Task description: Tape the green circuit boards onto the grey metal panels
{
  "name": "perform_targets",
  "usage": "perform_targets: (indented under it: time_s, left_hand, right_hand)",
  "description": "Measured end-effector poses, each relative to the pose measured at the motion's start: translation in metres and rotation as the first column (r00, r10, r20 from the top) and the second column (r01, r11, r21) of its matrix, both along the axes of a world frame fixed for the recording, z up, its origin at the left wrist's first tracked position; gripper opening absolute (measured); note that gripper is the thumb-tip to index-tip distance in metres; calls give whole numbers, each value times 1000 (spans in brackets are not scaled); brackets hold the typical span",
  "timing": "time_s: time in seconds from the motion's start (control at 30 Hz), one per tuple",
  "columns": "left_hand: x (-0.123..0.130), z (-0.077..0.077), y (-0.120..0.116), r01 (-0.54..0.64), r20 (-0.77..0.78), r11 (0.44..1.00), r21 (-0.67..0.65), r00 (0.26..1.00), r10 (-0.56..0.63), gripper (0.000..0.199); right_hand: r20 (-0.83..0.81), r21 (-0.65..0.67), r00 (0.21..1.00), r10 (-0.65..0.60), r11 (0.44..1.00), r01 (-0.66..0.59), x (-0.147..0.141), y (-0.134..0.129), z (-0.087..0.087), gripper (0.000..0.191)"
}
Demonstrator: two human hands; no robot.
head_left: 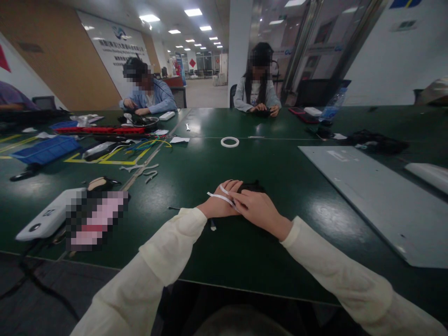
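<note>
My left hand [222, 203] is over the table in front of me, its fingers curled at a black cloth-like bundle [254, 186] mostly hidden behind both hands. A narrow white strip [219, 196] lies across the back of that hand, and a second short piece shows near its knuckles. My right hand [261, 210] reaches across from the right, its fingers drawn together at the end of the strip, touching the left hand. A dark cord end with a pale tip [213, 226] sticks out below my left hand.
A white ring like a tape roll [230, 142] lies ahead. Left are a white power bank [51, 213], a pink blurred item [100, 219], a blue tray [45, 150] and wires. A grey panel [378, 200] lies right. Two people [150, 95] sit across the table.
</note>
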State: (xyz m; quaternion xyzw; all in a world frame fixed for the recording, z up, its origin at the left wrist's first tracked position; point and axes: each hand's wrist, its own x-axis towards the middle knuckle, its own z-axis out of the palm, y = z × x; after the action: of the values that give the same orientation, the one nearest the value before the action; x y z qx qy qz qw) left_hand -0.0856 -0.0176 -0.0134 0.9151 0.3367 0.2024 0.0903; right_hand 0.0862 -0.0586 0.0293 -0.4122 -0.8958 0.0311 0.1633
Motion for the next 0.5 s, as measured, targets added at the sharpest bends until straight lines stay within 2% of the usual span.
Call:
perform_targets:
  time_s: [0.27,0.33,0.4,0.5]
  left_hand:
    - [-1,2,-2,12,27,1000,-1,1000,-12,76]
    - [0,4,-3,-9,58,1000,-21,998,10,82]
    - [1,7,-5,-41,65,997,-62,997,45,91]
    - [1,11,-7,-72,22,988,-137,997,76,98]
  right_hand:
    - [-15,22,1000,-10,1000,10,6,0,9,38]
    - [-60,32,995,-73,997,76,15,6,14,42]
    - [-113,41,976,-185,981,191,34,18,17,45]
    - [-123,119,924,-361,919,375,81,45,9,46]
